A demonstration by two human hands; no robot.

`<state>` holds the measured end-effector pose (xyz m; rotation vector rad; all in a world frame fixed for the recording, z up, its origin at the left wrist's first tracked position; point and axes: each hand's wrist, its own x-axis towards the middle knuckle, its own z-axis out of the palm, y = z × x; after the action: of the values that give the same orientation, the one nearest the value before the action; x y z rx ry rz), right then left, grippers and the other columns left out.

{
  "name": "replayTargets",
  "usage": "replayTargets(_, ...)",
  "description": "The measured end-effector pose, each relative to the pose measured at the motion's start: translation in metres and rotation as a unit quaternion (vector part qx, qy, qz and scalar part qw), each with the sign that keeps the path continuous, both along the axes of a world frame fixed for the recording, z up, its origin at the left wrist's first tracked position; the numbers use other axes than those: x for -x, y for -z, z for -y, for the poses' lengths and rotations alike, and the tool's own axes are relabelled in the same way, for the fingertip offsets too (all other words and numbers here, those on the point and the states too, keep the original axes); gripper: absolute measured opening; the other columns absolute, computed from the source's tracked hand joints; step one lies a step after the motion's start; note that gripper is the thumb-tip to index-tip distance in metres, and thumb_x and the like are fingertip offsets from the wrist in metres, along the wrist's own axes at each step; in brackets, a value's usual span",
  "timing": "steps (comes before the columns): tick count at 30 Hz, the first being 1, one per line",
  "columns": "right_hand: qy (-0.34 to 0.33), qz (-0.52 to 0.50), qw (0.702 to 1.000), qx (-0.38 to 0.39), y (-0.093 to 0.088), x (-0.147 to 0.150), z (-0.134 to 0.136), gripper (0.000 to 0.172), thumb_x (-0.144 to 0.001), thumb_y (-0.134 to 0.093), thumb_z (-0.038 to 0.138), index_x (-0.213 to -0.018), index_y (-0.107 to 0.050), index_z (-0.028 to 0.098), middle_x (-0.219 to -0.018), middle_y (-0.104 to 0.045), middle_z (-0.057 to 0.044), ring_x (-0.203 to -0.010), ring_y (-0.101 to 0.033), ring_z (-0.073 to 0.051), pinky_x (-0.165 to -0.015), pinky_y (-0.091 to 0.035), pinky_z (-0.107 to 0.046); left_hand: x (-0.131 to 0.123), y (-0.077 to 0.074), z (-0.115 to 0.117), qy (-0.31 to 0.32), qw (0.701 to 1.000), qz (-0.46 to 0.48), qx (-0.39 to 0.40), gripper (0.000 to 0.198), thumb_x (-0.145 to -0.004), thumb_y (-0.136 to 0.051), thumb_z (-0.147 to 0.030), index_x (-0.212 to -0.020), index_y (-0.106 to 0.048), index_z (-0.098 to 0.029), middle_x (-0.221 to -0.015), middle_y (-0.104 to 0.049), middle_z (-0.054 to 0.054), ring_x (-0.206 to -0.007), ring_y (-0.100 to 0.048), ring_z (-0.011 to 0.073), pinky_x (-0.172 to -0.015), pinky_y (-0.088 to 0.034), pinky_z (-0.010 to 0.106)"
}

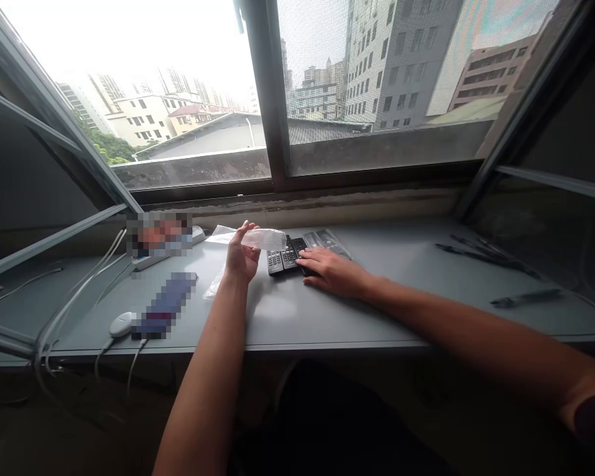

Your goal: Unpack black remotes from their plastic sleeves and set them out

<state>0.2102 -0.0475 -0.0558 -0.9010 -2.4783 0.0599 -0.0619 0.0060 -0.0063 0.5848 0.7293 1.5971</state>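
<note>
Left forearm (203, 396) rises past the near edge of the desk (377, 317); the left hand (240, 254) seems to pinch a clear plastic bag (265, 239), just left of black remote controls (287, 256), which lie lengthwise near the back edge beneath the flat, spread right hand (334, 272).

Bright window (377, 79) glare, dim foreground; bowed edges (two patches (159, 234) pixelated)
</note>
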Motion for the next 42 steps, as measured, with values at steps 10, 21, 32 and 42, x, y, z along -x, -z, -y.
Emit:
replayTargets(10,0.035,-0.232,0.971,0.033,-0.014,0.001,0.004,0.043,-0.114,-0.057,0.038,-0.149,-0.073,0.018,-0.15,-0.074,-0.016,-0.142,-0.069,-0.033,-0.126,-0.053,-0.054,0.0,0.0,0.0,0.0,1.0,0.009,0.006,0.027,-0.093,-0.085,-0.027,-0.116,-0.074,-0.018,-0.099,-0.076,0.005,-0.071,-0.073,0.0092,-0.061,-0.058,0.016)
replayTargets(21,0.167,-0.497,0.82,0.23,-0.016,-0.007,-0.019,0.038,-0.098,-0.08,0.056,-0.108,-0.086,0.02,-0.111,-0.086,-0.008,-0.106,-0.083,-0.03,-0.108,-0.066,-0.049,-0.001,-0.002,0.002,-0.001,1.0,0.004,0.008,0.021,-0.094,-0.085,-0.028,-0.109,-0.074,-0.016,-0.1,-0.075,0.006,-0.07,-0.071,0.0082,-0.056,-0.055,0.015)
replayTargets(32,0.123,-0.677,0.596,0.414,-0.02,-0.01,-0.027,0.02,-0.09,-0.082,0.0,-0.099,-0.077,0.016,-0.103,-0.08,-0.007,-0.092,-0.084,-0.018,-0.101,-0.073,-0.033,-0.004,-0.004,0.004,0.001,1.0,-0.002,0.021,0.019,-0.095,-0.083,-0.028,-0.109,-0.075,-0.018,-0.099,-0.074,0.006,-0.071,-0.071,0.0093,-0.057,-0.053,0.016)
replayTargets(42,0.058,-0.684,0.503,0.525,-0.029,-0.008,-0.017,0.024,-0.104,-0.062,0.006,-0.124,-0.067,0.018,-0.123,-0.079,-0.013,-0.114,-0.085,-0.025,-0.087,-0.076,-0.031,-0.003,-0.003,0.003,0.003,1.0,-0.002,0.017,0.021,-0.094,-0.084,-0.028,-0.11,-0.075,-0.019,-0.099,-0.074,0.005,-0.07,-0.071,0.0092,-0.057,-0.054,0.016)
